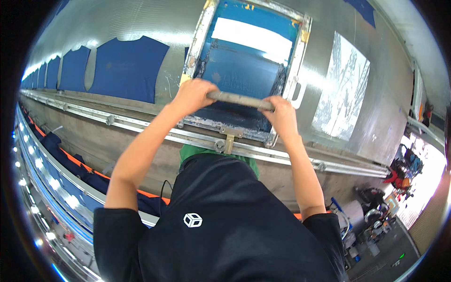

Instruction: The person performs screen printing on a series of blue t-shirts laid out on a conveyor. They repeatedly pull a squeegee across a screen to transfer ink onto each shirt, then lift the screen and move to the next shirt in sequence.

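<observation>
A squeegee with a pale, bar-shaped handle (240,99) lies crosswise over a screen-printing frame (297,51). My left hand (193,95) is closed round the left end of its handle, and my right hand (281,115) grips the right end. Below the handle, the squeegee's blade cannot be made out. Blue mesh (244,70) fills the worn, ink-stained frame, with dark ink smears along its sides and a bright white band across its upper part. At the frame's near edge, a brass-coloured bracket (229,142) sits over the table's rail.
Dark blue cut fabric pieces (127,68) lie in a row along the metal table (174,28) to the left. A white-patterned patch (343,89) is on its right. A metal rail (155,131) runs along the near edge. Behind me on the left stands another long table (56,181).
</observation>
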A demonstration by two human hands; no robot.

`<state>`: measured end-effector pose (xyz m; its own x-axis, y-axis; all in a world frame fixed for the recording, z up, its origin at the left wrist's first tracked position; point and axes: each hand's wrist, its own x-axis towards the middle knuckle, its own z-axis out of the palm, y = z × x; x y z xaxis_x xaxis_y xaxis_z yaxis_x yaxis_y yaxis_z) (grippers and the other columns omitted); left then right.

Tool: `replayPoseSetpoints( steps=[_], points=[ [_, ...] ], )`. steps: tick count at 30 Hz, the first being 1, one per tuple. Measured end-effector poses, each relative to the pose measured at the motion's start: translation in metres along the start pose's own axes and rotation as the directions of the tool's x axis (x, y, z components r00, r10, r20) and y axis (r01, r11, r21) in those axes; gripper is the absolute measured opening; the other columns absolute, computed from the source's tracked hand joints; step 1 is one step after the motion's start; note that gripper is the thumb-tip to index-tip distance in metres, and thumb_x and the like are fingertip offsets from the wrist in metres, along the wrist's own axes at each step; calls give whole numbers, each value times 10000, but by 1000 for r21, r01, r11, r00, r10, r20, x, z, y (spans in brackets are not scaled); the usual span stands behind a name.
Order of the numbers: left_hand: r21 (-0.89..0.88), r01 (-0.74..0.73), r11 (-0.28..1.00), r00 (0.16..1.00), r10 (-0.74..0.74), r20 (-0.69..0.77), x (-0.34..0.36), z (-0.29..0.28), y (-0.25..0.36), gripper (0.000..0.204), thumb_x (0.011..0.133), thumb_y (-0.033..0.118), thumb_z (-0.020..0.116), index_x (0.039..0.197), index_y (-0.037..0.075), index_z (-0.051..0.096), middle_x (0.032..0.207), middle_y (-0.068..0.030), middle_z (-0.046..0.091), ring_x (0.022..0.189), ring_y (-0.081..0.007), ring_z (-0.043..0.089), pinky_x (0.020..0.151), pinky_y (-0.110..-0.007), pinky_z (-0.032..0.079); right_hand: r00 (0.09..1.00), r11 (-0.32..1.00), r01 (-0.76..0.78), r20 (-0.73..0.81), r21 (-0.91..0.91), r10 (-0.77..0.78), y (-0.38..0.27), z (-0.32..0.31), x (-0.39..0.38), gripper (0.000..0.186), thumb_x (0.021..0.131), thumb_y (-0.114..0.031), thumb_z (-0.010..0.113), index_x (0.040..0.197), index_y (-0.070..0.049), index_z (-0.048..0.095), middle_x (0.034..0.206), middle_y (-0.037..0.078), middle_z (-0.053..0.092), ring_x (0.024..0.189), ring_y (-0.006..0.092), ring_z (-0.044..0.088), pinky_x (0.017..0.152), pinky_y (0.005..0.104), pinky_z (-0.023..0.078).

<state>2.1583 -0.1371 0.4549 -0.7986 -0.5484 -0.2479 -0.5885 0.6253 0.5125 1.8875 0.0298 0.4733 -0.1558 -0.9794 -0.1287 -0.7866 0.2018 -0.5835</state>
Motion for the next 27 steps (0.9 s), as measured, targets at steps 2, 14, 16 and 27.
replayPoseSetpoints(
  steps=[2, 14, 16, 27],
  points=[
    [45, -13, 999, 998, 15, -57, 52, -22, -11, 274, 787, 282, 828, 1026, 161, 774, 1009, -106, 760, 954, -341, 721, 830, -466, 572, 999, 993, -29, -35, -116, 25, 11, -23, 51, 325, 763, -209, 863, 990, -19, 728, 971, 167, 721, 948, 369, 700, 835, 458, 558],
    [89, 28, 996, 999, -27, -17, 49, -3, -12, 325, 734, 265, 851, 1029, 159, 766, 972, -72, 758, 965, -319, 710, 850, -458, 566, 998, 992, -23, -63, -120, 15, 30, -1, 40, 386, 763, -271, 898, 1025, -36, 738, 935, 166, 743, 893, 367, 714, 801, 444, 552],
    [59, -7, 998, 999, 10, -53, -10, 18, 1, 273, 732, 215, 840, 985, 158, 756, 984, -36, 749, 972, -292, 705, 866, -446, 558, 996, 1000, 2, -92, -23, -5, 10, 18, -11, 278, 780, -169, 866, 989, -66, 714, 942, 140, 718, 886, 349, 701, 793, 436, 552],
    [221, -67, 973, 972, 114, -204, -15, 36, 34, 416, 840, 534, 764, 885, 129, 681, 904, -45, 695, 897, -279, 683, 867, -428, 507, 980, 982, 137, -125, -130, -153, -13, 31, -21, 423, 853, -411, 801, 998, -43, 650, 910, 137, 667, 947, 358, 659, 787, 462, 538]
  ],
)
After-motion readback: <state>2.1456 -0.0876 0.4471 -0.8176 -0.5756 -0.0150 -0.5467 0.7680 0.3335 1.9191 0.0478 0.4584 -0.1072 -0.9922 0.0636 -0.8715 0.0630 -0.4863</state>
